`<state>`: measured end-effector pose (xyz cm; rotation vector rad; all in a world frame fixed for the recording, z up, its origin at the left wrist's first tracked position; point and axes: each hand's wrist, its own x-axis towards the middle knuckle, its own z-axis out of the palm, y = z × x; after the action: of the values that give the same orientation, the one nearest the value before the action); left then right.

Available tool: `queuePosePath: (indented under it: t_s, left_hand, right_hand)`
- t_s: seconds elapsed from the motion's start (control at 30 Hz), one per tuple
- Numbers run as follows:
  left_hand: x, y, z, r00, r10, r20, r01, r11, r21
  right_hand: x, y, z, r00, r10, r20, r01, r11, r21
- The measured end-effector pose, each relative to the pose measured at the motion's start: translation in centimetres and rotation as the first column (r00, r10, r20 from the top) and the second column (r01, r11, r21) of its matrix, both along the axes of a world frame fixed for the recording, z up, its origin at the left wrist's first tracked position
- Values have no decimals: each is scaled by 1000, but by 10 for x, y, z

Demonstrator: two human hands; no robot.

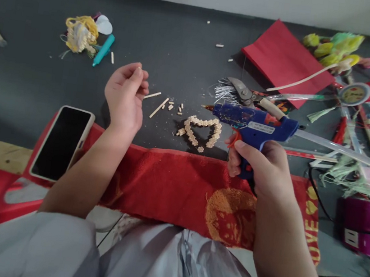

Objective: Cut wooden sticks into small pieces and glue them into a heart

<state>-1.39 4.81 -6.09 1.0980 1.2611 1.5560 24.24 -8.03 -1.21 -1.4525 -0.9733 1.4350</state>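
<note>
Wrapped round the handle of a blue hot glue gun (238,117) is my right hand (263,164), with fingers at the orange trigger. The gun's nozzle points left, and a clear glue stick (347,151) runs out of its back. My left hand (127,97) is raised over the table, its thumb pressed to the curled fingers; a tiny pale bit may be at the tip, too small to name. Between the hands lies a heart outline (204,123) built from small pale wooden pieces, open at the bottom. Short cut pieces (170,107) and two thin sticks (159,108) lie left of it.
Pruning shears (245,92) lie behind the gun, near red paper (284,56). A phone (62,143) rests at left on a red towel (172,182). A teal marker (104,50) and yarn (80,34) are at back left. Ribbon, tassels and a purple device (364,225) crowd the right.
</note>
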Motion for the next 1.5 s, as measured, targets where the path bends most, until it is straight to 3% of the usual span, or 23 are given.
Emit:
queuePosePath:
  t_s: [0.07, 0.13, 0.27, 0.37, 0.67, 1.0, 1.23, 1.5]
  left_hand:
    - [6, -6, 7, 989, -14, -148, 16, 1000, 12]
    - [9, -13, 14, 904, -123, -411, 130, 991, -12]
    - [8, -24, 20, 523, -238, -819, 312, 947, -77]
    - [6, -24, 17, 356, -271, -894, 370, 920, -131]
    - [7, -20, 6, 139, -186, -973, 343, 931, -129]
    - [11, -24, 2, 86, -98, -991, 331, 941, -65]
    - [11, -20, -1, 101, -84, -991, 360, 932, -42]
    - [12, -18, -2, 167, -127, -978, 398, 916, -51]
  right_hand:
    - [-1, 1, -1, 1000, 6, 7, -6, 1000, -4]
    - [-1, 1, -1, 1000, 18, 24, -18, 1000, -9]
    - [-3, 1, -1, 997, 30, 77, -30, 1000, -6]
    - [-3, 1, -1, 996, 28, 86, -28, 1000, -2]
    - [-4, 3, 3, 991, 34, 131, -33, 999, -7]
    - [-2, 4, -4, 980, 63, 190, -69, 997, 22]
    - [2, 3, -9, 980, 46, 191, -51, 998, 23]
    - [0, 5, -7, 977, 61, 204, -71, 996, 44]
